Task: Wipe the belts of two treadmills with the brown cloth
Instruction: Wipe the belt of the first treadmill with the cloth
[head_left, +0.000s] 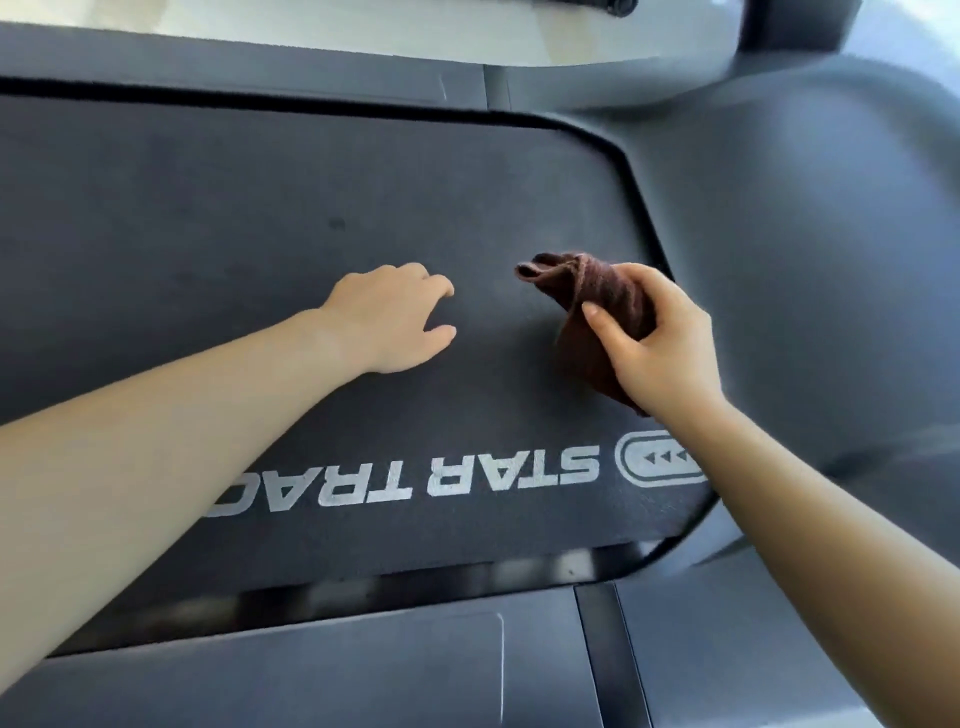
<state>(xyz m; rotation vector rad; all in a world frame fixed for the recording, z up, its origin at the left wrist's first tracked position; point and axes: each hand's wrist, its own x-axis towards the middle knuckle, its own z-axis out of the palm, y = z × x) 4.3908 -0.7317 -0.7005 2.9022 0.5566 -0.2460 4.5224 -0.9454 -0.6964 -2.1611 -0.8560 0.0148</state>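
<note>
The brown cloth (587, 306) was bunched in the right hand (654, 348), thumb and curled fingers gripping it over the treadmill belt (260, 234), near the belt's curved end by the grey motor hood (805, 260). The belt's long axis ran leftward from there. The left hand (395, 317), loosely curled and empty, lay just beside the cloth on that side.

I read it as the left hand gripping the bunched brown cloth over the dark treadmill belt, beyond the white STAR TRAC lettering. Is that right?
No. The head view shows the right hand gripping the bunched brown cloth over the dark treadmill belt, beyond the white STAR TRAC lettering; the left hand is empty.
</note>
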